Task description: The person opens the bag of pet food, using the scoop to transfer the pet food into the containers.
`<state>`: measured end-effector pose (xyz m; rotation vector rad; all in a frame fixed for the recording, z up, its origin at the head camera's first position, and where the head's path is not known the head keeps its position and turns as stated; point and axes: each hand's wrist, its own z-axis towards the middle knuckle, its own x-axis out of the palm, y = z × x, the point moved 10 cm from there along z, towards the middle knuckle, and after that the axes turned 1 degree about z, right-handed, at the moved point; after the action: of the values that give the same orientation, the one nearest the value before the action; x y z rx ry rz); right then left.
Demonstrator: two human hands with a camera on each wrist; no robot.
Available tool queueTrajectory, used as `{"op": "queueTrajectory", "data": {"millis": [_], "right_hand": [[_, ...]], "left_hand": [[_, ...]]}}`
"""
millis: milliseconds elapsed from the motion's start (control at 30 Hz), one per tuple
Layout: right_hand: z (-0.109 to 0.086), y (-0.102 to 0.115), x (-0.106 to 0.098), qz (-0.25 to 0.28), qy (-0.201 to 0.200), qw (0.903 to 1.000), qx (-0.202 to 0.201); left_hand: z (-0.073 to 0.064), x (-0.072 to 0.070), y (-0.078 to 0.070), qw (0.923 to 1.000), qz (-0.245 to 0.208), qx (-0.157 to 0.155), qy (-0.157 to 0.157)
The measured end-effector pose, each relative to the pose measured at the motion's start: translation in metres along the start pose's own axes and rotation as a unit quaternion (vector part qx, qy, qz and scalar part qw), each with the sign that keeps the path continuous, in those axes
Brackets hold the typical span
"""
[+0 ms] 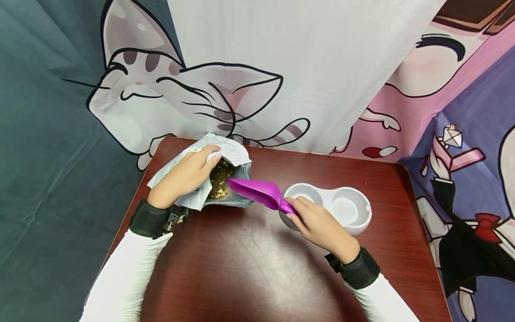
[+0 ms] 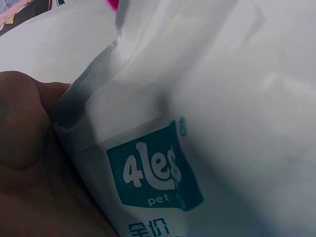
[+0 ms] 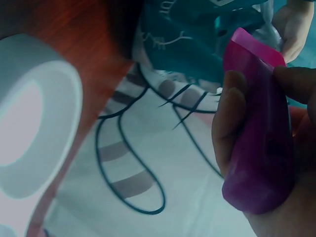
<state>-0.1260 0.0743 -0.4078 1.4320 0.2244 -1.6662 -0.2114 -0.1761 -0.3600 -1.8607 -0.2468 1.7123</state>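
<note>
A pet food bag (image 1: 189, 202) lies at the table's back left, its mouth turned to the right. Brown kibble with pale bits (image 1: 219, 181) shows inside. My left hand (image 1: 189, 172) grips the upper lip of the bag and holds it up; in the left wrist view the thumb (image 2: 22, 118) sits by the bag's edge. My right hand (image 1: 322, 226) grips the handle of a purple scoop (image 1: 257, 191), whose tip is at the bag's mouth. Bare purple shows inside the scoop. The right wrist view shows fingers wrapped around the scoop's handle (image 3: 264, 163).
A light grey double pet bowl (image 1: 349, 210) stands right of the bag, partly behind my right hand. The wooden table (image 1: 241, 268) has its back edge against a cartoon-printed cloth (image 1: 322, 67).
</note>
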Motion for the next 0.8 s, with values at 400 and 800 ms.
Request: {"op": "queueTrajectory", "data": {"millis": [400,800], "right_hand": [[0.041,0.037,0.001,-0.096,-0.025,0.9943,-0.038],[0.063,0.05,0.013,-0.163,-0.054,0.9843,-0.04]], "left_hand": [[0.001,0.0,-0.001,0.9999,0.008,0.0,-0.009],[0.0,0.0,-0.002,0.9999,0.01,-0.003,-0.007]]}}
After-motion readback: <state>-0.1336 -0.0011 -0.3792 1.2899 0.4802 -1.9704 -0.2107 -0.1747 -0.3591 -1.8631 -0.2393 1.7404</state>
